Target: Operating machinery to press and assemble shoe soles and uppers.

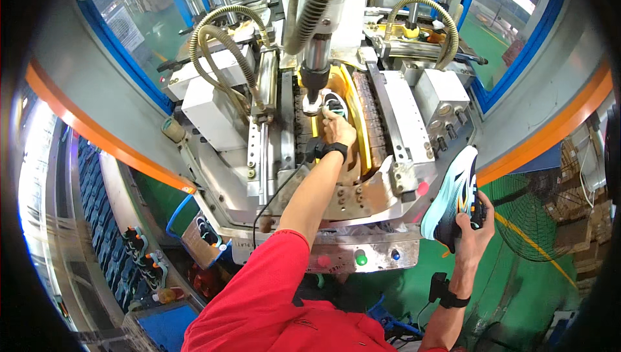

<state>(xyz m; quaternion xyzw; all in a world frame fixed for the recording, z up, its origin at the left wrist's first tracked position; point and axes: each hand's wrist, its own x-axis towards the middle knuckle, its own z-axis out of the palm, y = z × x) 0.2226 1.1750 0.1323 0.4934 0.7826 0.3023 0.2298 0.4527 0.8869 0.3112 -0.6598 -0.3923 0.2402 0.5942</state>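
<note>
My left hand [339,131] reaches into the machine's central bay, its fingers closed on a dark shoe with white and mint parts [334,104]. That shoe sits between yellow pads [357,119], close under the vertical press shaft [317,61]; my hand hides its near part. Out to the right, beside the machine's front corner, my right hand [475,226] grips a second shoe [451,190] by its heel end. This one has a thick white and mint sole and a black upper, tilted with its toe upward. Black straps with small devices circle both wrists.
Metal clamps and ribbed hoses [223,48] flank the bay. Buttons sit on the front panel [349,256]. At left, more shoes [143,255] lie beside a blue textured belt [97,216]. A wire fan guard [527,216] and stacked cartons [572,203] stand at right.
</note>
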